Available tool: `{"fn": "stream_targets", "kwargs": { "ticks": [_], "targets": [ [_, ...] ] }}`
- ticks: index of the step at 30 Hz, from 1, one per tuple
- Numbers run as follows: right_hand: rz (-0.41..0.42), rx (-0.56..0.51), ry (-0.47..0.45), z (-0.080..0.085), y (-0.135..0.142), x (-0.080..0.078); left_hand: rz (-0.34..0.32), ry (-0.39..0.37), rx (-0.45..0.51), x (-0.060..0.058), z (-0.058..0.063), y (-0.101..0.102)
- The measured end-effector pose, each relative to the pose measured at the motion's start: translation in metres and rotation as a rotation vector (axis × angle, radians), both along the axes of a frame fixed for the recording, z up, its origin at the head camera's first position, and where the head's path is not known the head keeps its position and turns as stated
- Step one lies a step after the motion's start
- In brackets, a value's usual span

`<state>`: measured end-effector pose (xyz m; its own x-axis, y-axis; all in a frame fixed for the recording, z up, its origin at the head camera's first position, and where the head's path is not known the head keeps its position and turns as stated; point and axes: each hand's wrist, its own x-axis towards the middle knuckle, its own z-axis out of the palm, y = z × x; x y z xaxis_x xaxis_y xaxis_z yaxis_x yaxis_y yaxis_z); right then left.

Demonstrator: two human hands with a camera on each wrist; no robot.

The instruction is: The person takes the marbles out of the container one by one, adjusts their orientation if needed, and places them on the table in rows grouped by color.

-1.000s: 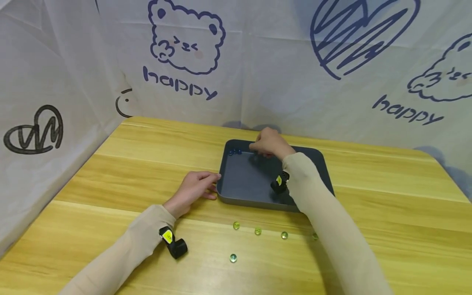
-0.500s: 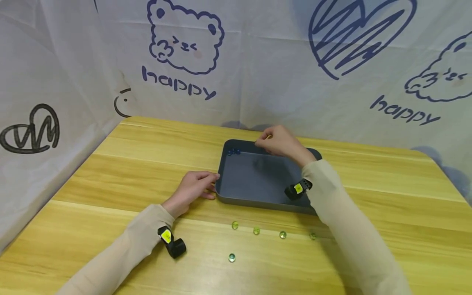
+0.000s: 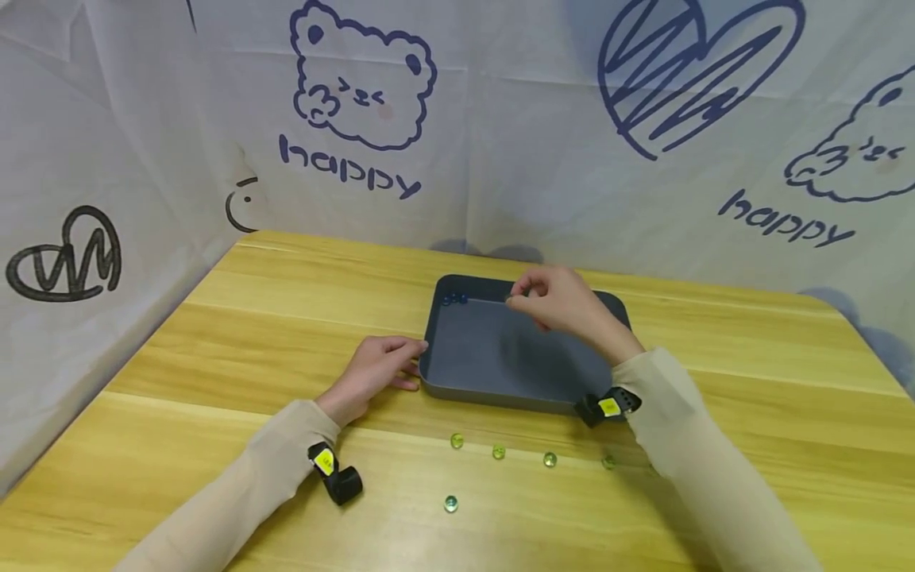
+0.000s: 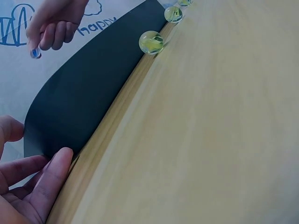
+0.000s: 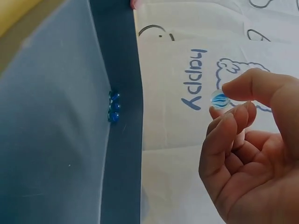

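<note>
My right hand [image 3: 561,306] pinches a clear marble with blue swirls [image 5: 219,99] between thumb and fingertip, above the back part of a dark grey tray [image 3: 472,349]. The left wrist view also shows this raised hand at its upper left. Three blue marbles [image 5: 115,107] sit together against the tray's wall, in its far left corner in the head view. My left hand [image 3: 372,369] lies beside the tray's left side, fingertips touching the outer wall and rim with the fingers loosely bent.
On the wooden table [image 3: 250,342], several yellow-green marbles [image 3: 498,452] form a loose row before the tray. A teal marble [image 3: 450,504] lies nearer the front. Behind the table hangs a white cloth [image 3: 515,159] with drawings.
My right hand has lifted from low inside the tray and drifted right and towards me, the pinched marble now showing. The left hand keeps its place.
</note>
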<state>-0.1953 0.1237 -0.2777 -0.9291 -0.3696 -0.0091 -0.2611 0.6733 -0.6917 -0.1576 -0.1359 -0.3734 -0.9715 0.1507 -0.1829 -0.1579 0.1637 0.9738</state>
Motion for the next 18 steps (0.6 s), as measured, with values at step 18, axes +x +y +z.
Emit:
{"fn": "stream_targets", "kwargs": {
  "ticks": [18],
  "targets": [
    [0.064,-0.127,0.154,-0.005,0.02,0.049,0.006,-0.005,-0.004,0.001,0.001,0.0]
  ]
}}
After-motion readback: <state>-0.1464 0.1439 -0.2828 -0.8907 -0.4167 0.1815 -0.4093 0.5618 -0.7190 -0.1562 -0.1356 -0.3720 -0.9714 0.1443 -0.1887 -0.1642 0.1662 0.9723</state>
